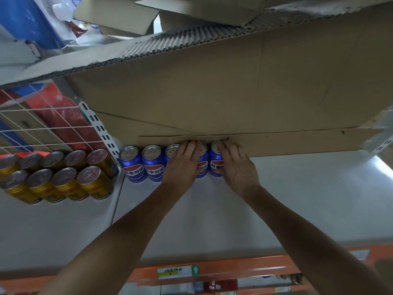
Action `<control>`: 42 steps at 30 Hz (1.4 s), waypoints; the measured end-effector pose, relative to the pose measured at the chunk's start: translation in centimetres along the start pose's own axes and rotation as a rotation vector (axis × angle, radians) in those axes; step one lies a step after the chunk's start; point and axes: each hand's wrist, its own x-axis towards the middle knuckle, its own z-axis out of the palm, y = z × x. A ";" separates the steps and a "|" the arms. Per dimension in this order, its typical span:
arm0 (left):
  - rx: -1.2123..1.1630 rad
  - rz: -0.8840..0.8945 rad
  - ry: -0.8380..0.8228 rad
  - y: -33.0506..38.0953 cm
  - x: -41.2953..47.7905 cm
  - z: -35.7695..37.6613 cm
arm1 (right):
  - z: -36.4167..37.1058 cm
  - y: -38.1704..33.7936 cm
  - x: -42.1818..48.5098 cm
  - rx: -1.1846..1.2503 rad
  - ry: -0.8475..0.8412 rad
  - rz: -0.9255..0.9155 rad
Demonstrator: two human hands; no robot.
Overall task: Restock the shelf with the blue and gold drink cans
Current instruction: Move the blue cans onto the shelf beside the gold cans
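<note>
Fingers (189, 146) of the left hand (180, 165) and right hand (237, 167) curl round two blue cans (215, 167) ending the shelf's (276, 199) back row, beneath cardboard (212, 92). Recommended: seat both upright, touching neighbours, labels forward.

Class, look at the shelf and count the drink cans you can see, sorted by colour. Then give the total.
Blue cans: 5
Gold cans: 9
Total: 14
</note>
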 end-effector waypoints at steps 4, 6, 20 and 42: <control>-0.023 0.027 -0.022 -0.6 -0.3 -1.3 | -0.7 -0.4 -0.4 -0.029 -0.002 -0.014; -0.020 0.025 -0.005 -1.0 -0.8 -2.1 | -1.1 -0.6 -0.7 -0.022 0.016 -0.039; -0.105 -0.112 0.017 0.3 -12.4 -2.5 | -1.3 -6.7 -5.8 0.078 -0.148 -0.053; -0.013 -0.803 -0.028 -12.3 -53.7 -14.4 | -0.3 -42.3 -17.8 0.209 -0.357 -0.564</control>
